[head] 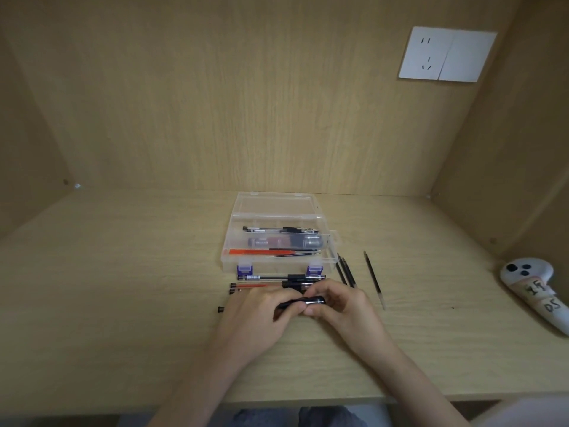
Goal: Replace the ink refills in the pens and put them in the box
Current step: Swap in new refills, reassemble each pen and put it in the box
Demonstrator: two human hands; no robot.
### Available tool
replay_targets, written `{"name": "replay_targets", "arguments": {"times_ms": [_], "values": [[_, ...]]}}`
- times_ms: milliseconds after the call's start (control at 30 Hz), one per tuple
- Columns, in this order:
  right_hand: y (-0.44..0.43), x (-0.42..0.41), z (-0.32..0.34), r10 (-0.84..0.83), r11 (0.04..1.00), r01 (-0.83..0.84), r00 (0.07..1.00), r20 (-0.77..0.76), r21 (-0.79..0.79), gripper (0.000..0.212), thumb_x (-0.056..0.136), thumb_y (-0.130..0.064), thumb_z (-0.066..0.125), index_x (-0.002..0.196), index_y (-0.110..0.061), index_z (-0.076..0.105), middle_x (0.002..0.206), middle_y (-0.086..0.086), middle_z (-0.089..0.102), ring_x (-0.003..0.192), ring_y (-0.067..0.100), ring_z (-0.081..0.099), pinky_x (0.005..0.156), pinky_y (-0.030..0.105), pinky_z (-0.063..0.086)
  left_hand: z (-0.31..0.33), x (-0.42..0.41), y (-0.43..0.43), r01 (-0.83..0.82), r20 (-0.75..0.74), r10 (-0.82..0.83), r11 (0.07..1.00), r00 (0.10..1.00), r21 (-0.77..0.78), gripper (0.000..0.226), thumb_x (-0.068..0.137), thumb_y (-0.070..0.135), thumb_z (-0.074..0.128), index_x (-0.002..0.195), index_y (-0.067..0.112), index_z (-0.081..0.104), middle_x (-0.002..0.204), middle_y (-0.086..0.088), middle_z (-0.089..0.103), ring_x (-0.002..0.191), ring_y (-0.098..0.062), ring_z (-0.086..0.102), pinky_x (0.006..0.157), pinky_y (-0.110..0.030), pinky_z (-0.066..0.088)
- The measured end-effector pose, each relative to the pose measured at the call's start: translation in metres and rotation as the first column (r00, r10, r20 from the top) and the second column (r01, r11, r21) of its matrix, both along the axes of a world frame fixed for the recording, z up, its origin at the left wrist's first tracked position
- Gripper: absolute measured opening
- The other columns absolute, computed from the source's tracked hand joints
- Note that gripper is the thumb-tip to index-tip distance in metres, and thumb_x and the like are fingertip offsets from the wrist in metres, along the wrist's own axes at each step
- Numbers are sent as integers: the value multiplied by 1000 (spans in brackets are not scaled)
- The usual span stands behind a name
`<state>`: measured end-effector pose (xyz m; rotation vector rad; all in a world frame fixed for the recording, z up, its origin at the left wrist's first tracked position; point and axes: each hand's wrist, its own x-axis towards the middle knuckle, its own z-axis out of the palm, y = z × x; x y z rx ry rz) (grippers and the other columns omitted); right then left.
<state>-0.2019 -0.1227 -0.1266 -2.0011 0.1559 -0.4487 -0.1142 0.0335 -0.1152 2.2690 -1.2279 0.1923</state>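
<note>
Both hands meet over the desk just in front of the clear plastic box (229, 260). My left hand (258, 318) and my right hand (341, 306) together grip one black pen (303, 302), held level between the fingertips. The box stands open, with pens (278, 230), a red refill and dark refills inside. Several pens (264, 277) lie in a row between the box and my hands. Loose black refills (346, 271) lie right of the box, and one more refill (373, 277) farther right. A small black cap (220, 309) rests left of my left hand.
A white handheld controller (529, 288) with handwritten labels lies at the desk's right edge. A wall socket plate (446, 53) sits high on the back panel. Wooden side walls close in the desk on both sides.
</note>
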Motion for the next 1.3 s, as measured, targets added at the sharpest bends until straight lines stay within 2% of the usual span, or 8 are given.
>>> {"name": "replay_targets", "arguments": {"times_ms": [167, 267, 367, 500, 633, 800, 1100, 1300], "values": [[-1, -2, 4, -59, 998, 58, 998, 24, 14, 26, 74, -7, 75, 80, -30, 66, 82, -14, 69, 72, 1, 60, 72, 15, 46, 0, 5, 6, -58, 36, 59, 998, 998, -22, 47, 84, 65, 29, 95, 41, 67, 82, 23, 68, 69, 6, 60, 59, -19, 47], [-3, -2, 6, -93, 994, 91, 995, 33, 57, 23, 75, -10, 76, 80, -30, 67, 83, -14, 70, 76, -1, 62, 74, 12, 45, 2, 8, 11, -81, 9, 82, 995, 997, -59, 48, 81, 72, 31, 96, 41, 65, 88, 24, 68, 74, 5, 60, 65, -23, 50], [-1, 0, 1, -55, 966, 56, 998, 10, -253, 11, 77, -30, 74, 84, -31, 66, 84, -15, 66, 88, -2, 57, 80, 14, 42, 3, 8, 13, -95, 2, 96, 994, 995, -53, 49, 78, 73, 35, 106, 42, 60, 94, 25, 65, 75, 9, 53, 68, -15, 44], [-2, 2, -6, -30, 875, 32, 999, 12, -483, 38, 74, -57, 59, 96, -28, 72, 89, -19, 60, 96, -1, 44, 87, 20, 38, 6, 5, 14, -106, 13, 107, 991, 994, -80, 30, 80, 52, 61, 104, 35, 53, 80, 26, 55, 68, 10, 48, 56, -4, 28], [-2, 2, -3, -22, 928, 35, 999, 41, -370, 35, 73, -47, 71, 103, -30, 68, 92, -18, 58, 99, -1, 46, 88, 12, 35, 1, 6, 13, -50, 12, 50, 997, 999, -58, 20, 83, 43, 61, 98, 33, 52, 83, 23, 58, 68, 8, 51, 61, -11, 40], [-2, 0, 3, -7, 987, 18, 998, 69, -157, 21, 76, -40, 67, 94, -32, 71, 87, -14, 64, 98, 5, 53, 85, 10, 37, -2, 5, 9, 8, 86, -1, 997, 996, -72, 18, 80, 44, 58, 92, 32, 54, 77, 22, 58, 66, 10, 46, 58, -6, 29], [-3, 0, 1, -16, 988, 33, 993, 113, -153, 8, 76, -23, 72, 79, -30, 72, 84, -12, 66, 88, 8, 58, 80, 14, 41, -10, 6, 4, 101, 167, -72, 980, 983, -170, 26, 84, 49, 50, 88, 27, 63, 82, 18, 66, 74, 2, 58, 68, -17, 41], [-1, 0, -1, -18, 965, 60, 987, 161, -257, 5, 79, -25, 69, 82, -22, 72, 79, -13, 64, 87, 2, 54, 78, 9, 38, -11, 6, 3, 125, 144, -98, 973, 985, -194, 26, 85, 46, 49, 87, 25, 65, 76, 17, 66, 71, 2, 59, 61, -17, 43]]}}
